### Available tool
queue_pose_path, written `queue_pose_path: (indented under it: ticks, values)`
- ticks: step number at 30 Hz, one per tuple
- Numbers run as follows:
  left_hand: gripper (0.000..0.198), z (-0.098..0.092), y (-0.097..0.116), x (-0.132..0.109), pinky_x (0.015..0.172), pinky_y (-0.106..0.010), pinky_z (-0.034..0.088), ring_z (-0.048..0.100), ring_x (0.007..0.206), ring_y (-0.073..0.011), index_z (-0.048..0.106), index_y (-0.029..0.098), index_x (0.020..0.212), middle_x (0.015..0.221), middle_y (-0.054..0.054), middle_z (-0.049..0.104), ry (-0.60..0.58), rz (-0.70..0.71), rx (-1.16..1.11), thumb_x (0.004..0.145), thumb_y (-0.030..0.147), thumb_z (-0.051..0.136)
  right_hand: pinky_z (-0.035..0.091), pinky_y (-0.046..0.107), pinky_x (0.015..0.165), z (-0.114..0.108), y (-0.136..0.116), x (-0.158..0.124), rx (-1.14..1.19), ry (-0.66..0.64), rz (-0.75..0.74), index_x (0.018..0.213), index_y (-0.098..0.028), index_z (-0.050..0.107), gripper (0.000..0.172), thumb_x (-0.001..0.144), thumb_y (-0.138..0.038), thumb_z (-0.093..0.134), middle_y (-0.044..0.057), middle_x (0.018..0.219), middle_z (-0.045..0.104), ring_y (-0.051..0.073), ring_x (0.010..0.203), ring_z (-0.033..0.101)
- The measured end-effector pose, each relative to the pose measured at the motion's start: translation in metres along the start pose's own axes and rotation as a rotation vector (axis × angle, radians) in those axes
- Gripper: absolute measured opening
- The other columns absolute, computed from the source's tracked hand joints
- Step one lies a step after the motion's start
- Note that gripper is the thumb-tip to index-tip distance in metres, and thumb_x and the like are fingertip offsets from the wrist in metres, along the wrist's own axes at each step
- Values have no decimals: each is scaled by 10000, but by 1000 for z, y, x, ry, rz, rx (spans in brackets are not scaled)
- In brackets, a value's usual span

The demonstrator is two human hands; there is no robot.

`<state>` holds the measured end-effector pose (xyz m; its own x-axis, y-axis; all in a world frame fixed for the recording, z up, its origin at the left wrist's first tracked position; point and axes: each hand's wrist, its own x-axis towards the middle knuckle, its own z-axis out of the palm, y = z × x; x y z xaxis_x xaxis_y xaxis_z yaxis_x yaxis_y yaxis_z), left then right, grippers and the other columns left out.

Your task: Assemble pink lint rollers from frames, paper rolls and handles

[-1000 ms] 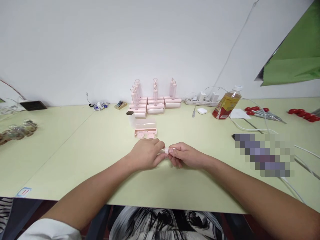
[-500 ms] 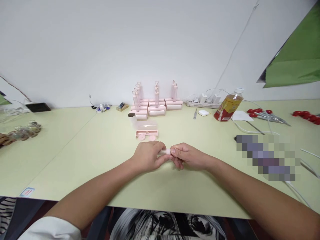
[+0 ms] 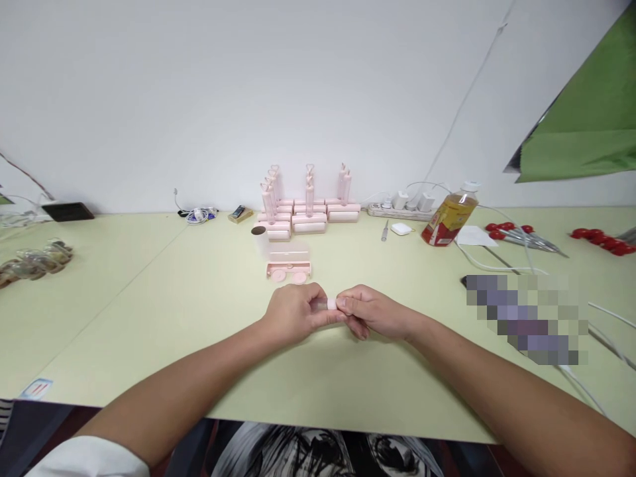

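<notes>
My left hand (image 3: 293, 313) and my right hand (image 3: 373, 311) meet at the middle of the pale green table (image 3: 149, 298). Both are closed on a small pink and clear piece (image 3: 328, 304) pinched between their fingertips; most of it is hidden by the fingers. Just beyond the hands lies a pink part with two round discs (image 3: 289, 270), with a clear cover (image 3: 287, 250) and a paper roll (image 3: 259, 236) behind it.
Several pink rollers with upright handles (image 3: 307, 211) stand in rows at the back. A power strip (image 3: 400, 204), a bottle of amber liquid (image 3: 448, 217), red-handled tools (image 3: 517, 233), white cables (image 3: 497, 262) and a blurred patch (image 3: 527, 311) lie to the right. Small wrapped items (image 3: 34, 260) sit far left.
Both hands stay closed on the small piece, with only slight finger shifts. The camera has tilted a little.
</notes>
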<state>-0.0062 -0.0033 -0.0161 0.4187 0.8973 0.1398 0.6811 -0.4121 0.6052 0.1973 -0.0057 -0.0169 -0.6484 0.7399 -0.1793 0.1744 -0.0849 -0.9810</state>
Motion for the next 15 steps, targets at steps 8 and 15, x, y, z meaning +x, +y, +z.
queue_pose_path:
  ticks: [8, 15]
  values:
    - [547, -1, 2, 0, 528, -249, 311, 542, 613, -148, 657, 197, 790, 677, 5, 656, 25, 15, 40, 696, 734, 613, 373, 229, 476, -2, 4, 1, 0, -19, -58, 643, -172, 524, 474, 874, -586, 536, -45, 437, 518, 79, 399, 427]
    - [515, 2, 5, 2, 524, -242, 286, 502, 594, -135, 613, 186, 708, 640, 15, 611, 20, -26, -52, 641, 691, 686, 405, 238, 460, -2, 7, 4, 66, -10, -38, 614, -179, 498, 484, 843, -599, 571, -57, 412, 474, 85, 383, 435]
